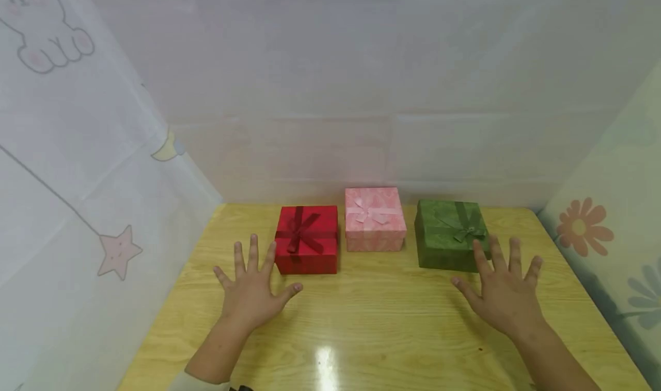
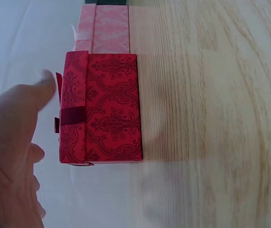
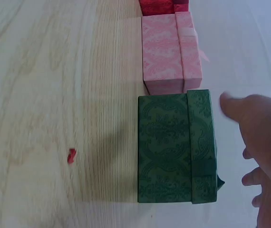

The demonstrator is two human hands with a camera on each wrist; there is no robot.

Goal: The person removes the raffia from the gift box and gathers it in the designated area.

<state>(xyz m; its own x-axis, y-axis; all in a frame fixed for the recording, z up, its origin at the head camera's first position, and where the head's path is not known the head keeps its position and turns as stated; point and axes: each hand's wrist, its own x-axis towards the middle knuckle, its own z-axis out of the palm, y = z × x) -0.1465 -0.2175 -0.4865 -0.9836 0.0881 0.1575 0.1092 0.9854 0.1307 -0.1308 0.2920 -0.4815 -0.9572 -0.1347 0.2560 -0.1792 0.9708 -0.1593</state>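
Three lidded gift boxes with ribbon bows stand near the back of a wooden table. On the left is a red gift box (image 1: 310,256), in the middle a pink gift box (image 1: 374,242), on the right a green gift box (image 1: 444,258). My left hand (image 1: 250,299), fingers spread, hovers near the red box's front left corner and holds nothing. At the green box's front right, my right hand (image 1: 508,302) is likewise spread, its index finger overlapping the box in the head view. The left wrist view shows the red box (image 2: 111,107) beside that hand; the right wrist view shows the green box (image 3: 164,147).
The wooden table (image 1: 361,316) ends at a pale cloth (image 1: 372,92) behind the boxes. Printed cloth hangs at both sides. A small red scrap (image 3: 72,155) lies on the table in the right wrist view.
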